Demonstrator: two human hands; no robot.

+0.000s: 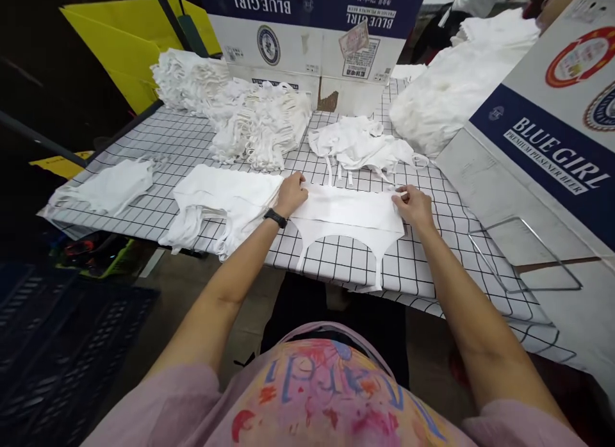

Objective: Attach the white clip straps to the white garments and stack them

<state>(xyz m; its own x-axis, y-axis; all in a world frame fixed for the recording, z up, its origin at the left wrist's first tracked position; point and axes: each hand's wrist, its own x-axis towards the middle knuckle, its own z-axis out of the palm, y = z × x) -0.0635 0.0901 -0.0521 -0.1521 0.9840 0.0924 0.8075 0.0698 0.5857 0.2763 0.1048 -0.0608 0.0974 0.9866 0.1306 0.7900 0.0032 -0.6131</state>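
Observation:
A white strappy camisole top (pixel 350 210) lies flat on the checked tablecloth, its straps pointing towards me and reaching the table's front edge. My left hand (pixel 291 194) is closed on its far left corner, fingertips pinched at the hem. At the far right corner, my right hand (pixel 414 207) pinches the cloth between thumb and fingers. Just left of my left hand is a neat stack of similar white tops (pixel 225 184), straps also towards me. Beyond the spread top sits a loose, crumpled heap of white tops (pixel 360 146).
Bundled white garments (pixel 262 120) stand further back, and a smaller stack (pixel 108 184) lies at the left edge. A carton (pixel 307 56) closes off the back; another carton (pixel 552 133) leans in at right beside a bent wire frame (pixel 523 255). A large white bundle (pixel 442 95) fills the back right.

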